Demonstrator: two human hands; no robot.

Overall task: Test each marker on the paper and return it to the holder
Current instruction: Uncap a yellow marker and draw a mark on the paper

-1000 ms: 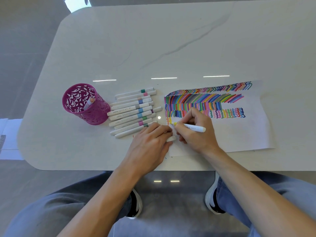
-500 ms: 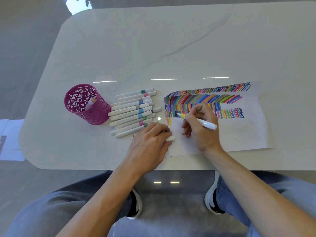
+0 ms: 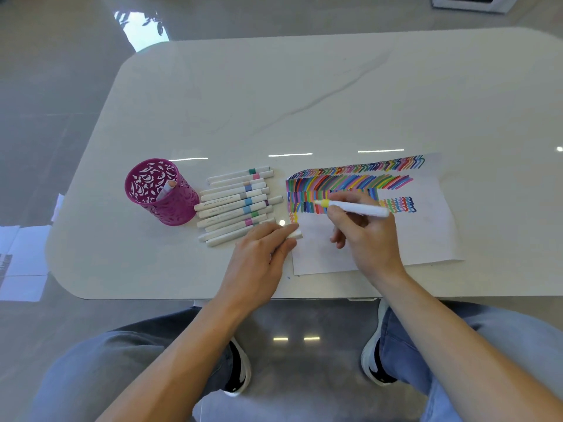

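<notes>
Right hand (image 3: 370,239) round yellow marker (image 3: 358,208), left hand (image 3: 259,257) round white cap (image 3: 295,235).

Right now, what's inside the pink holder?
One marker leans inside the pink holder, peach end up. Its lower part and the holder's floor are hidden by the wall.

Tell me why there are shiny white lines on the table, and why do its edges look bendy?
Head view: the white lines are probably lights mirrored in the glossy table; the bright dot beside the markers is the same glare; the edges bow because the lens is wide-angle; the right hand and its marker look sharp.
</notes>
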